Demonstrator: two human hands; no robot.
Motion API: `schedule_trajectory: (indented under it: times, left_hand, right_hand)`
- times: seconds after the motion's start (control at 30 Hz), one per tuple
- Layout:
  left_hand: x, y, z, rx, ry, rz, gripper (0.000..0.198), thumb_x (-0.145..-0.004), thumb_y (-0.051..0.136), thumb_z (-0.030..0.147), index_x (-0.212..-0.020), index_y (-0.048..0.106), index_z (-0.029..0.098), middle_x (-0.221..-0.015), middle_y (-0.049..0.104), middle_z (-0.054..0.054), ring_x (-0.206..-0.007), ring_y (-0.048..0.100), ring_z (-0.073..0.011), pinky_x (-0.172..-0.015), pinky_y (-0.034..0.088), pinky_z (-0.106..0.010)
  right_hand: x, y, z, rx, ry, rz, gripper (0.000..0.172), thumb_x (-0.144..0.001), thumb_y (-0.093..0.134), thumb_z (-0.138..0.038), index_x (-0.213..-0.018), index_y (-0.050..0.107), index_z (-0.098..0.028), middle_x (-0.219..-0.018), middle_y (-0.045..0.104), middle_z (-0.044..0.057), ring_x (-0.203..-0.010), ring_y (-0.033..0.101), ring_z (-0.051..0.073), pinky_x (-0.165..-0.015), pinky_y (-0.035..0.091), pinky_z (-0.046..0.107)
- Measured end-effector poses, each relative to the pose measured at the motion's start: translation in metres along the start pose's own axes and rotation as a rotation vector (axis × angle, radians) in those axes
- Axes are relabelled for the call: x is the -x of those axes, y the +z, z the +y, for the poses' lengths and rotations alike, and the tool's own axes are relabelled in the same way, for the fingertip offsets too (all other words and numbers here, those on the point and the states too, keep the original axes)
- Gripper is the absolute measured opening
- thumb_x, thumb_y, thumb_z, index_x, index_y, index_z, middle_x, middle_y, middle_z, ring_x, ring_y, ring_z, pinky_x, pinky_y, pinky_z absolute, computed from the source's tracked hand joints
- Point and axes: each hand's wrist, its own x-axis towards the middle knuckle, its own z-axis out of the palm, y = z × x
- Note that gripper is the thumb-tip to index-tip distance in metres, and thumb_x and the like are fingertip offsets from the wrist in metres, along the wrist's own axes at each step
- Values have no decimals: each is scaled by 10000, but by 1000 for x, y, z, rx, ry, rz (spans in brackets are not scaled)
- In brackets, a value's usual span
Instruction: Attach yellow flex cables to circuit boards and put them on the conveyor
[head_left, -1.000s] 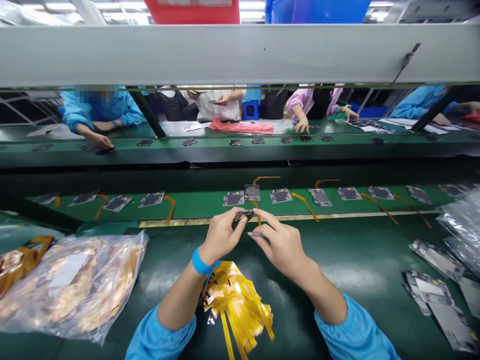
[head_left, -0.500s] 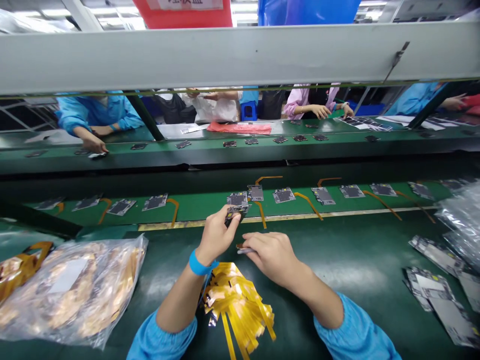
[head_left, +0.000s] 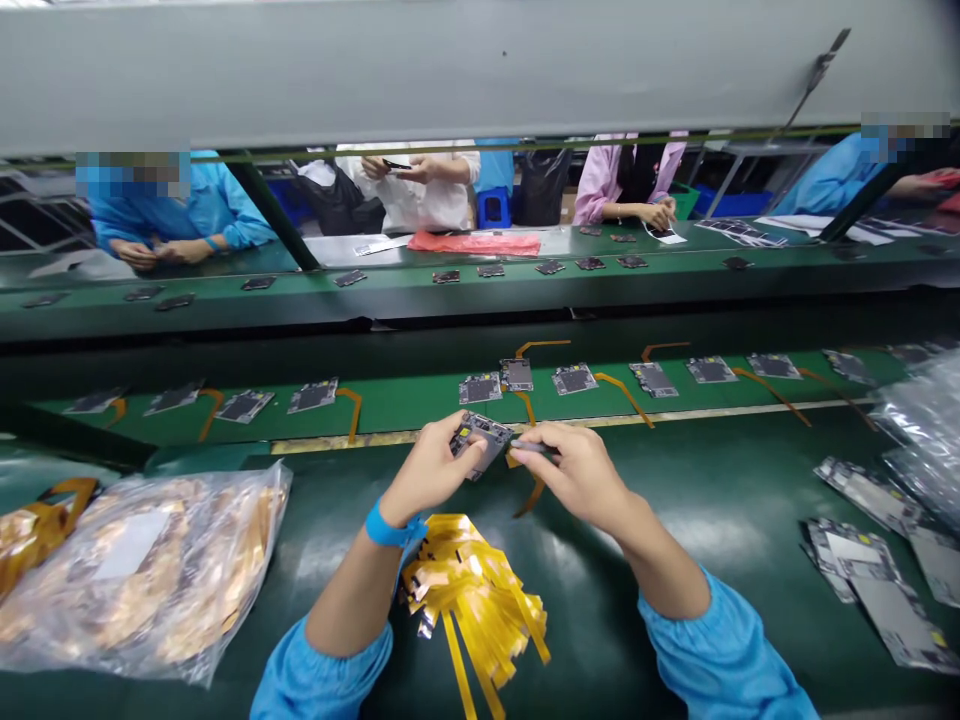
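My left hand grips a grey circuit board by its left edge, tilted above the bench. At the board's right edge my right hand pinches a slim grey stick-like tool; its exact kind does not show. An orange flex cable hangs below the right fingertips beside the board; whether it is joined to the board cannot be made out. Under my left wrist lies a fanned pile of yellow-orange flex cables.
A green belt carries several boards, many with flex cables. Left is a clear plastic bag of cables. To the right lie stacked boards and clear plastic packaging. Co-workers' hands show beyond a second belt.
My right hand has moved up and right, bringing the tool to the board's edge. The board has turned to show its face, and the flex cable now hangs in view. The camera view has tipped down.
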Motion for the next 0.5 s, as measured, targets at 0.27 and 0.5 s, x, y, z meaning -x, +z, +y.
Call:
schedule_trajectory:
  times: [0.27, 0.5]
  left_hand:
    - [-3, -4, -4, 21, -8, 18, 112, -846, 581, 268, -794, 606, 172, -742, 659, -2, -702, 599, -148, -664, 488, -243]
    - [-2, -3, -1, 35, -39, -88, 183, -876, 602, 320, -765, 582, 176, -726, 660, -4, -682, 585, -145, -656, 474, -251]
  right_hand:
    - [0, 3, -4, 13, -14, -368, 25, -938, 744, -235, -921, 761, -229, -1100, 759, 16, -960, 711, 162, -826, 480, 251]
    - [-1, -2, 4, 0, 50, -185, 147, -1001, 656, -314, -942, 751, -219, -887, 767, 1, -778, 683, 153, -688, 436, 240]
